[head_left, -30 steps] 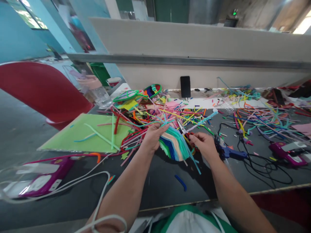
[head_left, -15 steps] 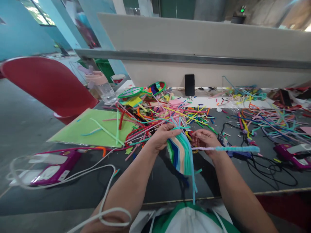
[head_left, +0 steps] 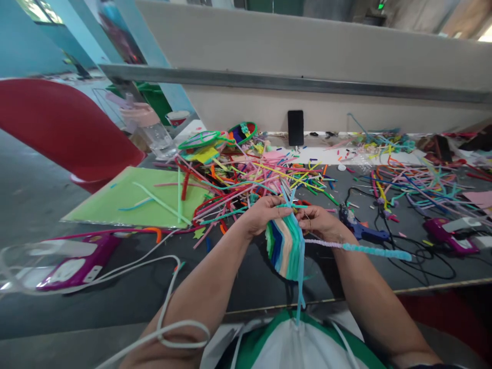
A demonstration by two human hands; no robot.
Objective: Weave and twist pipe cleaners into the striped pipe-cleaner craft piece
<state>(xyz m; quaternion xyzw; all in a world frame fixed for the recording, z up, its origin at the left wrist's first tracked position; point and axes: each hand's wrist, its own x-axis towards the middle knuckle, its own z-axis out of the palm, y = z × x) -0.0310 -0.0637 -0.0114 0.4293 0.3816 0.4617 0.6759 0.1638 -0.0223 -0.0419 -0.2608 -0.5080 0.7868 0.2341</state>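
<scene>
A striped piece of pipe cleaners (head_left: 286, 246), in green, blue, cream and teal, hangs over the front of the dark table. My left hand (head_left: 268, 214) pinches its upper left edge. At the upper right edge, my right hand (head_left: 313, 219) has its fingers closed on the piece, close to my left fingertips. Light blue stems cross above my fingers, and a long light blue strand (head_left: 301, 282) hangs down the right side. A fuzzy lilac and blue stem (head_left: 374, 251) sticks out to the right across my right wrist.
Loose colourful stems (head_left: 265, 174) cover the table's middle. A green sheet (head_left: 134, 202) lies left, with a purple power strip (head_left: 82, 261) and white cable nearer me. A blue glue gun (head_left: 367, 232) lies right among black cables. A phone (head_left: 295, 128) leans on the divider.
My right hand has come in towards my left and now closes on the piece's right edge. The lilac and blue stem tilts lower at its far end. The whole view has shifted slightly.
</scene>
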